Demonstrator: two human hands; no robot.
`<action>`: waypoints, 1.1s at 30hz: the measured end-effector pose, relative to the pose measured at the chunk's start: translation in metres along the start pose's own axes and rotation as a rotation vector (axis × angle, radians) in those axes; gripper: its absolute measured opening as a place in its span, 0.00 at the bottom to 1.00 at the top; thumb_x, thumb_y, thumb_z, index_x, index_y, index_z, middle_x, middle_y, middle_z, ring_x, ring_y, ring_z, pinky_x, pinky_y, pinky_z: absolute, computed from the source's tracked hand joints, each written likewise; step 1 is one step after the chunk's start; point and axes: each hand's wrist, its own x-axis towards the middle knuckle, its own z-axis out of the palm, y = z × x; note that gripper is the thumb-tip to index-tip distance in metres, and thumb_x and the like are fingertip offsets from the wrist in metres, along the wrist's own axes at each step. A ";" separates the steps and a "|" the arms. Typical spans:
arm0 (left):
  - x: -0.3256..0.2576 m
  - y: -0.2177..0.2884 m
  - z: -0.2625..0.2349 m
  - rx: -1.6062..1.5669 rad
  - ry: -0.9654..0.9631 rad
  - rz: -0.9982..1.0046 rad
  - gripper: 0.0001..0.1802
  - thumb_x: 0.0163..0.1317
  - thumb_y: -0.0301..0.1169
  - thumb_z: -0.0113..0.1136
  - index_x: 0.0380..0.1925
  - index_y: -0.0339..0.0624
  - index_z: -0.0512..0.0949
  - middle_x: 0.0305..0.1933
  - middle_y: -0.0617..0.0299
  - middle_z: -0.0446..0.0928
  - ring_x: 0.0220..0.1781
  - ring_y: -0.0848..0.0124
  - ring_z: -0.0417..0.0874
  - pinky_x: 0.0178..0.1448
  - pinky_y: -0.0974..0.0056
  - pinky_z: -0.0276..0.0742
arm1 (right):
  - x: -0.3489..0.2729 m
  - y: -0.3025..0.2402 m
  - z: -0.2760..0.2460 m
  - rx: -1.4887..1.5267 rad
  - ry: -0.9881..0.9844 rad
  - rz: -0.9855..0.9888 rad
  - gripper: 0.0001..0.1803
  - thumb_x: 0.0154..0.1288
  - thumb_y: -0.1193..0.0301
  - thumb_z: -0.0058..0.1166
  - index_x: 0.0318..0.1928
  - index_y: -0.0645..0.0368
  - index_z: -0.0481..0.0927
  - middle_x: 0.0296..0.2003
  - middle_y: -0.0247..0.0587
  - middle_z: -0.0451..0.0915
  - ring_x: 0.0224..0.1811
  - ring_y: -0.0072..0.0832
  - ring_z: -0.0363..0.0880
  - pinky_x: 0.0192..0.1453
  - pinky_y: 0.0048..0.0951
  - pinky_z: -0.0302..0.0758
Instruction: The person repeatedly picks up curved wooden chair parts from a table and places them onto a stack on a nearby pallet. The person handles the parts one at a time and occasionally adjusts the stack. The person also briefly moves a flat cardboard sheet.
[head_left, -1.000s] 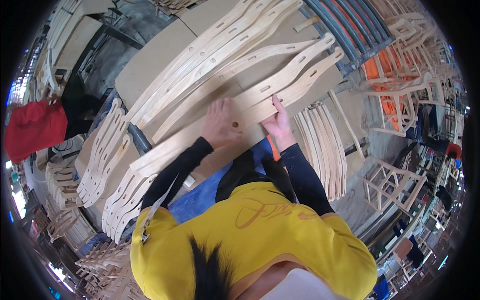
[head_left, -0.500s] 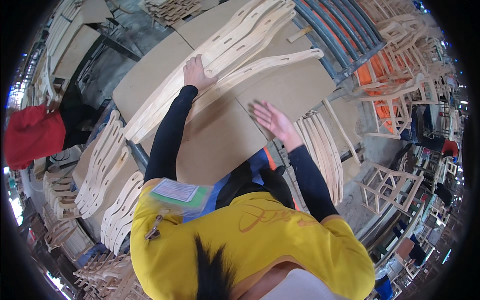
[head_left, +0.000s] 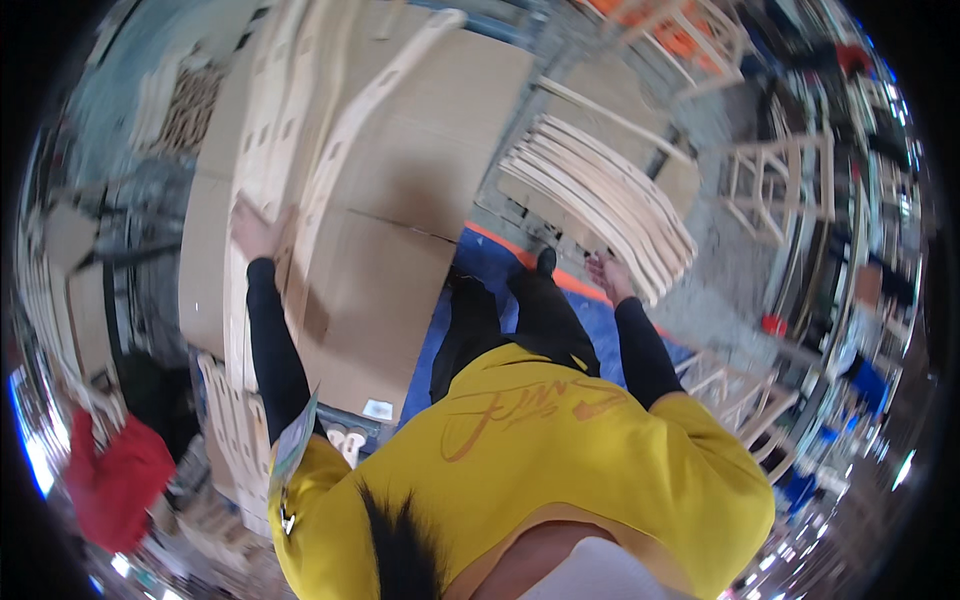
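My left hand (head_left: pixel 258 228) lies flat, fingers spread, on the long curved plywood slats (head_left: pixel 290 130) stacked along the left side of the cardboard-covered table (head_left: pixel 400 200). It presses the stack rather than gripping it. My right hand (head_left: pixel 608 272) hangs open and holds nothing, close beside the second bundle of curved slats (head_left: pixel 600 195), which stands to my right off the table edge; the frame is blurred, so I cannot tell whether the fingertips touch it.

Handling note: the slats are thin, long and bowed, so I judge they will slide over one another and fan out if pushed from one point. It is better to keep the palm low and flat, square the ends together, and bring the second hand onto the same stack before shifting anything.

Edges and room: the near table edge sits just in front of my legs, above the blue floor mat (head_left: pixel 495 270) with its orange border. The middle of the cardboard is bare and gives the best room for sliding. More slats (head_left: pixel 225 440) lean at the near left corner, tight against my left elbow. To the right, wooden chair frames (head_left: pixel 775 180) crowd the aisle, so a long piece swung that way could catch. A red cloth (head_left: pixel 115 480) sits near left.
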 end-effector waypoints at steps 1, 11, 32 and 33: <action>-0.003 0.010 -0.001 0.058 0.005 -0.024 0.60 0.44 0.59 0.69 0.69 0.33 0.56 0.68 0.38 0.62 0.69 0.43 0.63 0.69 0.43 0.60 | -0.004 0.007 -0.013 0.024 0.081 -0.009 0.22 0.75 0.58 0.42 0.62 0.55 0.70 0.50 0.37 0.81 0.50 0.26 0.79 0.50 0.32 0.75; -0.102 0.256 -0.021 -0.093 -0.046 0.588 0.47 0.54 0.43 0.67 0.71 0.45 0.57 0.71 0.42 0.58 0.71 0.43 0.59 0.72 0.43 0.57 | 0.035 0.053 -0.039 -0.063 -0.067 -0.003 0.17 0.70 0.59 0.47 0.51 0.55 0.79 0.38 0.38 0.84 0.36 0.25 0.82 0.38 0.34 0.79; -0.157 0.790 0.613 0.353 -0.461 1.131 0.62 0.46 0.42 0.75 0.75 0.49 0.43 0.77 0.58 0.52 0.78 0.60 0.53 0.73 0.41 0.57 | 0.117 0.169 -0.128 -0.797 -0.085 -0.203 0.27 0.56 0.57 0.62 0.57 0.50 0.77 0.69 0.38 0.62 0.70 0.59 0.56 0.67 0.57 0.63; -0.154 0.795 0.648 0.384 -0.375 1.126 0.63 0.45 0.42 0.75 0.75 0.50 0.42 0.77 0.59 0.51 0.78 0.60 0.53 0.73 0.40 0.57 | 0.121 0.167 -0.133 -0.779 -0.074 -0.217 0.27 0.56 0.58 0.62 0.56 0.50 0.77 0.68 0.37 0.63 0.70 0.59 0.56 0.67 0.57 0.63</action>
